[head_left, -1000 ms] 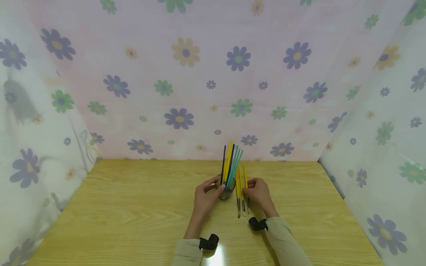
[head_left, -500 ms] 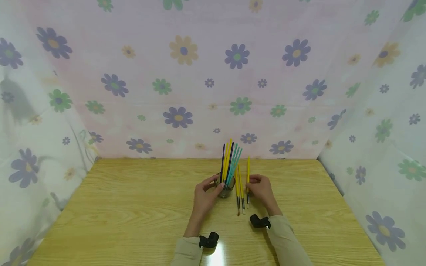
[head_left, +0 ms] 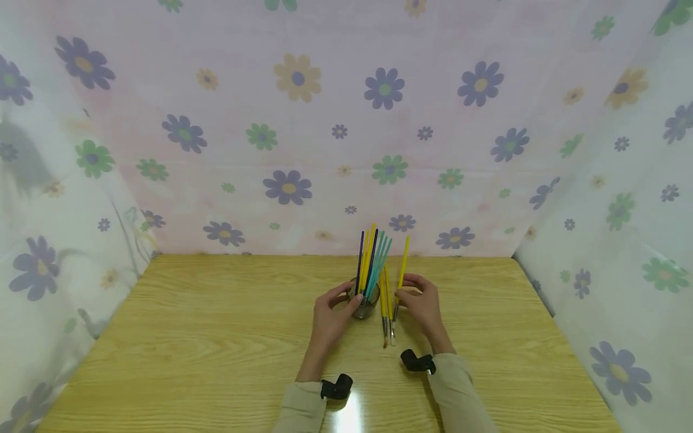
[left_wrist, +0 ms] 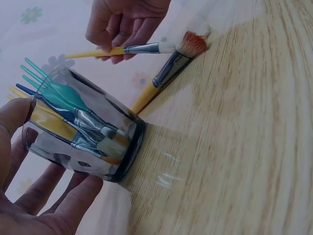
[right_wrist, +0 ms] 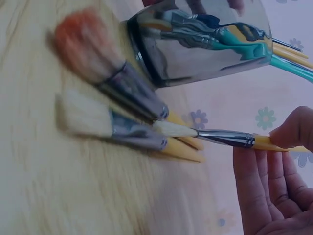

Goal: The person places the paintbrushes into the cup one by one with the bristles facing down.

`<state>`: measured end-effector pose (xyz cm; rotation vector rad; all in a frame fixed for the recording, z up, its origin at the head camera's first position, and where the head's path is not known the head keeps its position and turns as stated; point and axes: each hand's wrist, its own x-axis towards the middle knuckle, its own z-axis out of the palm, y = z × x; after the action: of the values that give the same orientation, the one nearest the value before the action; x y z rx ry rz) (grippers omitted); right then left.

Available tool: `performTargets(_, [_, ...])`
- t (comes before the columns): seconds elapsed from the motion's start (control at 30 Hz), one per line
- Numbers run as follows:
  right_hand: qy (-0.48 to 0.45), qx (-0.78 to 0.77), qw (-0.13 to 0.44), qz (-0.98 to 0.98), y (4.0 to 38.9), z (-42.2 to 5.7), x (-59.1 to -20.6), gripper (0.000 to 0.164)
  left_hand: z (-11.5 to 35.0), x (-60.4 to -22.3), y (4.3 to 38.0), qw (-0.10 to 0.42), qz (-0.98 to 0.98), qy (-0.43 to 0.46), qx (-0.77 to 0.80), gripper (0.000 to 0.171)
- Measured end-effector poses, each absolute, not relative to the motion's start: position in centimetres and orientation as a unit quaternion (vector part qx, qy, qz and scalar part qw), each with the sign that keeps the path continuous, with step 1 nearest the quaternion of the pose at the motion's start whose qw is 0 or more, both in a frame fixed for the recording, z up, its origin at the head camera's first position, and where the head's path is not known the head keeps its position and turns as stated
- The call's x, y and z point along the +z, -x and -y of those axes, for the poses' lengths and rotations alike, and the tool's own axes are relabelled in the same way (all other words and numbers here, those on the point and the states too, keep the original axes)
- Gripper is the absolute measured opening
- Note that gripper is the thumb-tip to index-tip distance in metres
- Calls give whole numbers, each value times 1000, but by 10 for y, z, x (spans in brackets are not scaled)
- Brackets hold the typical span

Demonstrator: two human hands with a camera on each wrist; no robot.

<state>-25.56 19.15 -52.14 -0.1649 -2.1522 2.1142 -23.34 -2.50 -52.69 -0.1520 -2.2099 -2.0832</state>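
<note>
A clear glass cup (head_left: 365, 313) with a dark base stands on the table, bristle ends of several paintbrushes (left_wrist: 95, 132) down inside it; their purple, yellow and teal handles rise above the rim. My left hand (head_left: 329, 319) holds this cup from its left side, thumb and fingers round it. Between thumb and fingertips, my right hand (head_left: 425, 302) pinches a yellow-handled paintbrush (right_wrist: 225, 137), raised off the table with its pale bristles pointing down. Right of the cup lie two more yellow paintbrushes, one with reddish bristles (right_wrist: 85, 46) and one with a flat white tip (right_wrist: 88, 116).
The wood-grain table (head_left: 216, 337) extends widely to both sides of the hands. A flower-printed cloth (head_left: 325, 120) hangs behind and at the sides. Small black cameras (head_left: 337, 387) are strapped to both wrists.
My right hand has picked one yellow paintbrush up from the table, and its bristle end has swung left toward the two lying brushes. The left hand stays at the cup.
</note>
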Motion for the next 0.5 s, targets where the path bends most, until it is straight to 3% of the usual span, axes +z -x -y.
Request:
performTargets(0.2, [43, 703, 85, 705, 252, -189, -518, 41, 26, -530, 232, 43, 726, 47, -685, 37])
performTargets(0.5, [8, 721, 171, 671, 243, -183, -498, 35, 26, -529, 235, 45, 723, 53, -687, 36])
